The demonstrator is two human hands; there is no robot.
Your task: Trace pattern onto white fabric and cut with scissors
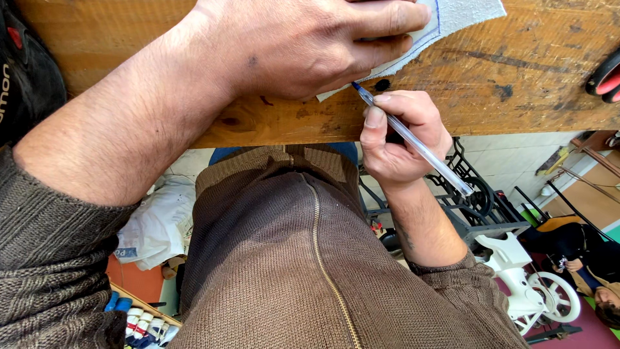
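My left hand (303, 45) lies flat on a pale sheet of material (462, 14) on a worn wooden table (529, 77), pinning it down. A blue line runs along the sheet near its edge. Just below it, my right hand (400, 139) grips a clear ballpoint pen (413, 141) with a blue tip. The pen tip touches the lower edge of the sheet, right beside my left hand's fingers. Most of the sheet is hidden under my left hand.
My brown zip-up sweater (303, 258) fills the lower middle. A red and black object (607, 77) sits at the table's right edge. Below the table are a black iron treadle stand (478, 200), a white sewing machine (536, 284), a white bag (161, 223) and another person (588, 258).
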